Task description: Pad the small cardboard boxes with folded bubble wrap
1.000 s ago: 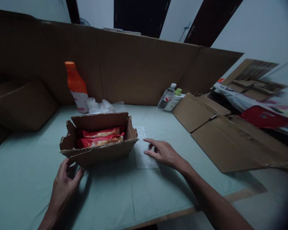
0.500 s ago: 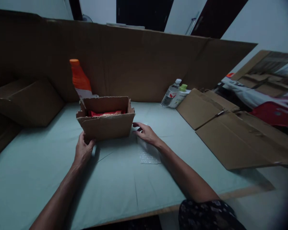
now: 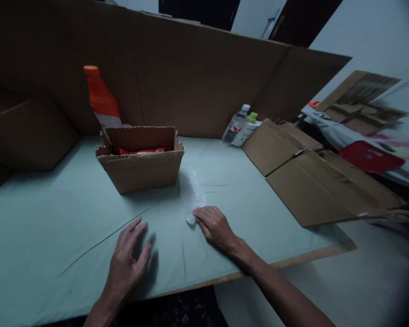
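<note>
A small open cardboard box [image 3: 139,168] stands on the pale green table cover [image 3: 54,227], with red snack packets [image 3: 139,150] inside it. To its right lies a sheet of clear bubble wrap [image 3: 193,195]. My right hand [image 3: 215,227] rests on the near end of that sheet, fingers curled down on its edge. Near the table's front, my left hand [image 3: 129,259] hovers just above the cover with fingers spread, holding nothing and well short of the box.
An orange bottle [image 3: 100,97] stands behind the box. Two small bottles [image 3: 240,129] lean against the tall cardboard wall [image 3: 191,81] at the back. Flattened cardboard [image 3: 313,181] covers the table's right side. Another cardboard box [image 3: 27,136] sits at the left.
Both hands have let go of the box and drawn back toward me. The right hand slid to the near end of the bubble wrap; the box stays farther back.
</note>
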`<state>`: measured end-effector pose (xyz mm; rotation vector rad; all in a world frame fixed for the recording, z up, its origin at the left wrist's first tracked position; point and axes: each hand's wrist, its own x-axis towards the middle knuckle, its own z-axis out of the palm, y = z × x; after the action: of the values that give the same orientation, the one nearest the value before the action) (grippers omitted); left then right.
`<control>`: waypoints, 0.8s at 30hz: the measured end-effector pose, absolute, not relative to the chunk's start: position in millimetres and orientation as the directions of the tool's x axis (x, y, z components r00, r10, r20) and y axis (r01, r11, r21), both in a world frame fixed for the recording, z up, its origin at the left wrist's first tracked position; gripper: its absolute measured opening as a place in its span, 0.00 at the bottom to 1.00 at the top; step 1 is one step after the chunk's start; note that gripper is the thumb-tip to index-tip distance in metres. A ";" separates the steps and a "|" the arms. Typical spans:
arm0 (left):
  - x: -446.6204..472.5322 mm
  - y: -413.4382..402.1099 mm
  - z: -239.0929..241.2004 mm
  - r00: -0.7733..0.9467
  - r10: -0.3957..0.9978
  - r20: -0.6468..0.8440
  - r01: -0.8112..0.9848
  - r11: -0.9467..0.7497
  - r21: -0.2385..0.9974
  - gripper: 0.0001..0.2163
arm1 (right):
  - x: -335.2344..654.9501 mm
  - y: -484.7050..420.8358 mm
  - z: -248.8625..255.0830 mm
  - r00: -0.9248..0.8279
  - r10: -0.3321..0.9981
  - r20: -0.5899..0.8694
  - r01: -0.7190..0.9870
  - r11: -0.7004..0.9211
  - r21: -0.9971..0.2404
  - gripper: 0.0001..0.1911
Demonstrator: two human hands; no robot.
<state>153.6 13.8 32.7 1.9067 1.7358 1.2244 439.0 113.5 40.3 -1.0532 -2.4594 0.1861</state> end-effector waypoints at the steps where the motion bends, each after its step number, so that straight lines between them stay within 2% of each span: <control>1: 158.2 8.6 36.3 -0.006 0.909 0.417 0.691 -0.297 0.659 0.19 | 431.9 108.8 44.9 -0.627 0.700 0.342 0.611 0.714 -0.342 0.11; 4: 169.7 -9.2 45.2 0.179 0.901 0.396 0.687 -0.402 0.605 0.29 | 412.7 86.8 63.1 -0.713 0.657 0.245 0.468 0.706 -0.531 0.10; 6: 176.4 -19.5 46.4 0.245 0.895 0.374 0.651 -0.437 0.620 0.32 | 402.2 72.6 74.7 -0.746 0.645 0.167 0.393 0.629 -0.671 0.10; 9: 183.3 -26.8 41.7 0.199 0.912 0.359 0.584 -0.404 0.704 0.25 | 393.2 62.3 84.6 -0.744 0.668 0.020 0.355 0.420 -0.836 0.11; 11: 184.4 -26.0 38.6 0.099 0.950 0.297 0.556 -0.300 0.775 0.17 | 393.9 61.4 85.5 -0.723 0.690 -0.036 0.348 0.319 -0.882 0.10; 12: 184.1 -24.1 38.0 0.046 0.967 0.249 0.550 -0.233 0.802 0.15 | 396.4 61.4 84.8 -0.692 0.721 -0.020 0.343 0.305 -0.888 0.09; 15: 182.2 -15.4 39.4 -0.067 0.992 0.109 0.548 -0.055 0.835 0.15 | 407.7 58.5 81.5 -0.491 0.847 0.204 0.369 0.414 -0.832 0.11; 17: 182.2 -8.2 40.6 -0.099 0.994 0.049 0.561 0.015 0.828 0.18 | 413.1 52.8 79.8 -0.397 0.837 0.375 0.422 0.530 -0.736 0.10; 18: 182.9 -4.6 40.5 -0.100 0.994 0.036 0.576 0.029 0.817 0.19 | 413.9 49.3 78.8 -0.407 0.809 0.425 0.440 0.581 -0.685 0.10; 21: 185.9 4.6 37.9 -0.072 0.996 0.044 0.647 0.013 0.762 0.21 | 408.3 40.3 71.5 -0.586 0.702 0.405 0.458 0.700 -0.548 0.15; 24: 186.2 7.2 36.9 -0.055 0.986 0.157 0.695 -0.075 0.715 0.20 | 398.8 38.1 56.6 -0.700 0.645 0.308 0.499 0.749 -0.435 0.17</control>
<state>186.2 7.2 36.9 1.8064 1.7844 0.9275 398.8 38.1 56.6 -0.8690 -2.5034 0.4446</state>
